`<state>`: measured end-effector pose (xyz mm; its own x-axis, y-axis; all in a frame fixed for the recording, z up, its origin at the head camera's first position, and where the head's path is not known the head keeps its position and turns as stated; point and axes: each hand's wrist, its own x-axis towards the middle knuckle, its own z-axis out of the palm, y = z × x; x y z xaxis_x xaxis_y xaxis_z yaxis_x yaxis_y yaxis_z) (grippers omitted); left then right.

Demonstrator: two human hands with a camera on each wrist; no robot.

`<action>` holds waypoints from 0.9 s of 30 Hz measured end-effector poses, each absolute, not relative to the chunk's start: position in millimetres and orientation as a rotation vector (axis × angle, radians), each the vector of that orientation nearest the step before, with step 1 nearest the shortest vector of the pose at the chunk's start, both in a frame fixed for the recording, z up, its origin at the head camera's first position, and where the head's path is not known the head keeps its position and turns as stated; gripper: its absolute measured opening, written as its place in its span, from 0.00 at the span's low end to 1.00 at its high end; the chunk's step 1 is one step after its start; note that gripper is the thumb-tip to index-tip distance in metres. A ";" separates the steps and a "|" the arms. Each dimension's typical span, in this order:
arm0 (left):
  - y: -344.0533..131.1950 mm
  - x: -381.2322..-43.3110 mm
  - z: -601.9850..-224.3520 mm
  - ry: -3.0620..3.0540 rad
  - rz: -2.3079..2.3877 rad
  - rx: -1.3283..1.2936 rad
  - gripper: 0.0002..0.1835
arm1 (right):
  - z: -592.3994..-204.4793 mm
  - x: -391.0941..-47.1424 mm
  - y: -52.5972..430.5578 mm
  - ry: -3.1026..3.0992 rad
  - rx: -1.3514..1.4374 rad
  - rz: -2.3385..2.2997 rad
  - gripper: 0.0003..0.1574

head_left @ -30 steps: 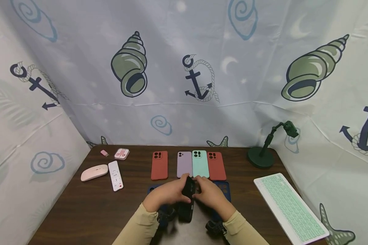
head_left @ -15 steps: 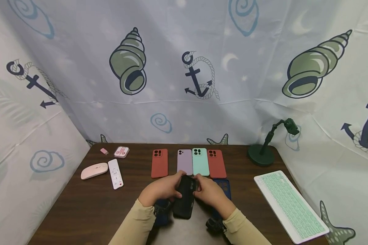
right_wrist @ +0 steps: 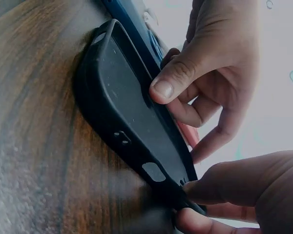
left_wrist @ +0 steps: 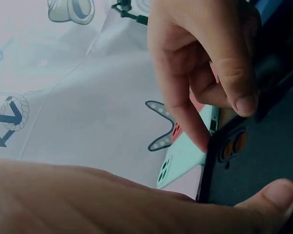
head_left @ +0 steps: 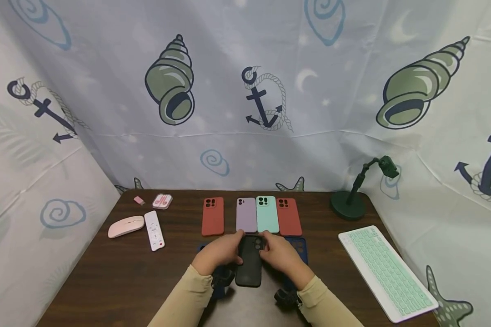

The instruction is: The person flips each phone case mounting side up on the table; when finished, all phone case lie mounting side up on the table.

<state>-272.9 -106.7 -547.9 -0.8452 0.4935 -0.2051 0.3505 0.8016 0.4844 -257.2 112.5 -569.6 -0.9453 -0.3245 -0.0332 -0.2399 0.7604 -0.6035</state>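
Note:
A black phone case (head_left: pixel 248 268) is between my two hands, its hollow inner side facing me and its camera cutout at the upper right. My left hand (head_left: pixel 220 252) grips the left edge, its thumb over the inner side. My right hand (head_left: pixel 281 253) pinches the upper right edge beside the cutout. Wood shows through the cutout (left_wrist: pixel 233 145) in the left wrist view. In the right wrist view, the raised rim and side openings of the case (right_wrist: pixel 136 107) show, with no phone inside. Dark blue cases (head_left: pixel 298 247) lie to either side, partly hidden by my hands and wrists.
Behind my hands lie a red case (head_left: pixel 212 216), a lilac one (head_left: pixel 246 215), a mint one (head_left: pixel 267 214) and another red one (head_left: pixel 289 217). A mouse (head_left: pixel 126 226) and remote (head_left: pixel 154 230) lie left. A green lamp (head_left: pixel 348 205) and keyboard (head_left: pixel 388 273) stand right.
The black case has turned from nearly edge-on to facing me. My left hand moved slightly left with it, then back a little, while the right hand stayed at its upper edge.

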 end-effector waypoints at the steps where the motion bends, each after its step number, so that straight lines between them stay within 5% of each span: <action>1: -106.6 -272.9 -547.7 2.667 0.629 0.640 0.36 | -569.9 -257.3 112.3 2.821 -0.457 -0.935 0.33; 10: -109.6 -273.8 -538.7 2.657 0.642 0.616 0.33 | -565.8 -253.7 107.0 2.869 -0.430 -0.887 0.32; 19: -133.0 -260.7 -526.0 2.881 0.704 0.774 0.17 | -554.1 -242.2 82.5 2.727 -0.569 -1.304 0.16; 27: -181.9 -254.9 -538.2 2.995 0.790 0.594 0.12 | -553.8 -243.6 42.2 2.565 -0.672 -1.447 0.15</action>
<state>-254.9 -181.9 -538.2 -0.9289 0.3549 0.1059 0.3610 0.8035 0.4733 -243.6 42.2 -553.8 -0.8941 -0.4341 0.1104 -0.3189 0.4439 -0.8374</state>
